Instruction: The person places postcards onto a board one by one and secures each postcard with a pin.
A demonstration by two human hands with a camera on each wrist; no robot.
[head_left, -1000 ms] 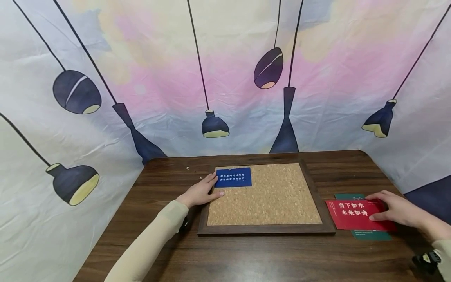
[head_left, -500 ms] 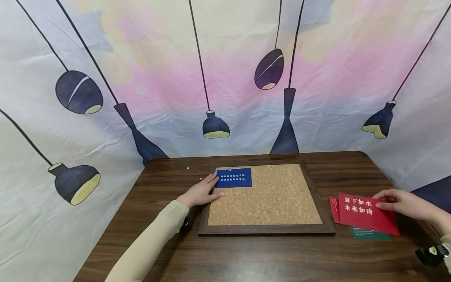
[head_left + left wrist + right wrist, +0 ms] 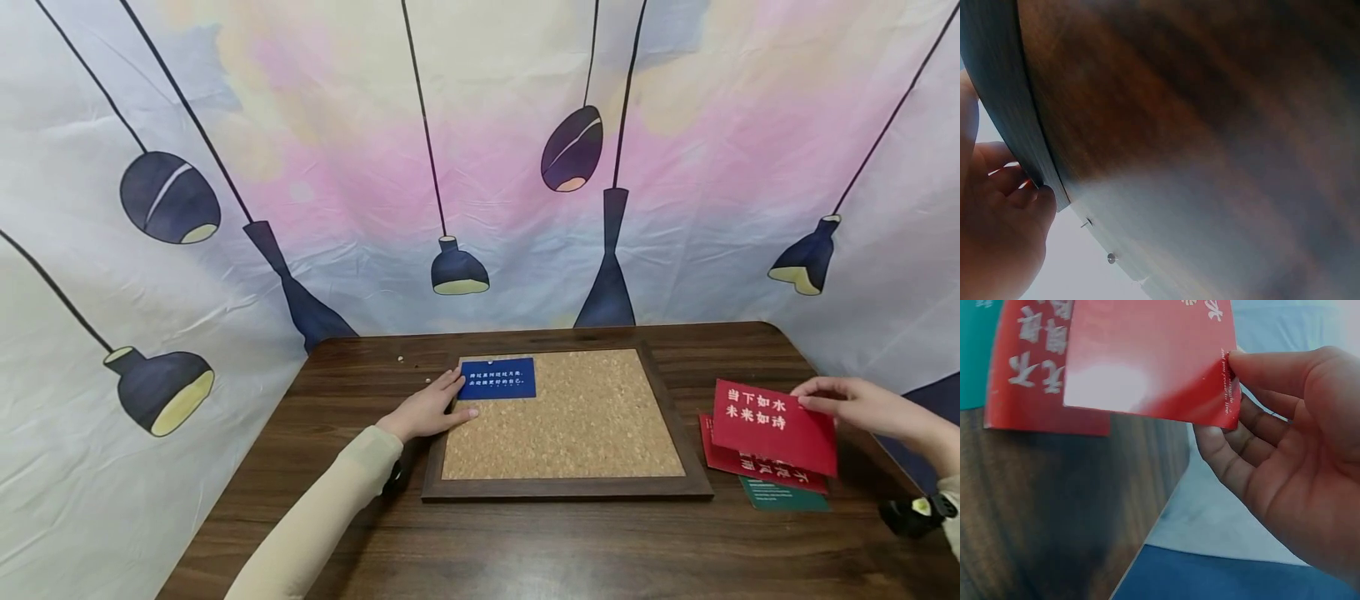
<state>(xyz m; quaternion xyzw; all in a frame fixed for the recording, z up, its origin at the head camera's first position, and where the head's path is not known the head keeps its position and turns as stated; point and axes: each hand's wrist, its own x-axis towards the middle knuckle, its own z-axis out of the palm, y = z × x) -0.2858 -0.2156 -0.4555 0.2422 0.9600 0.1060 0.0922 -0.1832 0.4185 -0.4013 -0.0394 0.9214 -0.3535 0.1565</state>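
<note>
My right hand pinches a red card with white lettering by its right edge, thumb on the face and fingers behind. The card is raised and tilted over a second red card and a green card on the table. On the left, my left hand rests across the left side of a dark wooden frame around a cork board. Its fingertips touch the left edge of a blue card, which lies in the board's upper left corner with a small white spot at its top.
Several small pins lie behind the frame's left side; one pushpin shows in the left wrist view. The brown wooden table ends at a fabric backdrop painted with lamps.
My right hand has lifted the top red card off the other cards, uncovering the second red card with lettering beneath it. The left hand has stayed in place on the frame.
</note>
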